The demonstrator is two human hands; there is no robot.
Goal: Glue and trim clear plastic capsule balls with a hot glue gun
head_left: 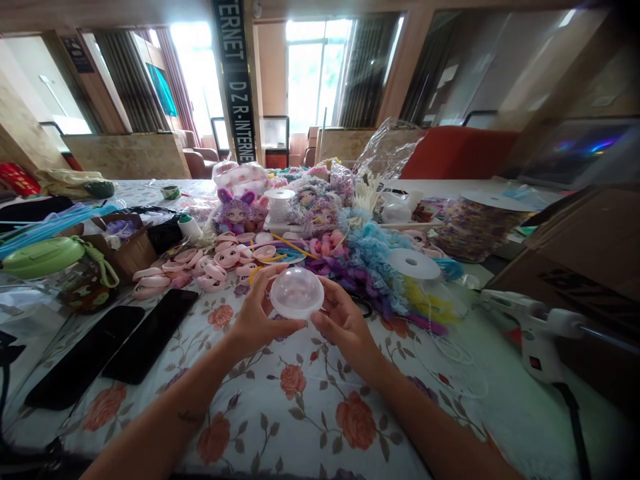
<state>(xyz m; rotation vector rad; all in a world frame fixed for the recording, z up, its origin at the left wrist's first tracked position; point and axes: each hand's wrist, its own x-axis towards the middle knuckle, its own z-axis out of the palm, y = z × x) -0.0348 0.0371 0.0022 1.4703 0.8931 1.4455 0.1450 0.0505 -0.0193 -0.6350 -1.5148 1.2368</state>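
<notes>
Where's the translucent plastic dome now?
Head view, centre: the dome is held between left hand and right hand, above the floral tablecloth, nearer than the pink face pieces.

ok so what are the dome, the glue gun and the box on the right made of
Dome: probably smooth plastic; it's translucent with glossy highlights.
Glue gun: likely hard plastic; the pale body looks moulded.
Box: seemingly cardboard; matte brown panels with dark print.

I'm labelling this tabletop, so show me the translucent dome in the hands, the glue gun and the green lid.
Translucent dome (pixel 297 293), head view: on its curved surface.
Glue gun (pixel 541 345), head view: on its white handle.
Green lid (pixel 44 257), head view: on its top surface.
</notes>
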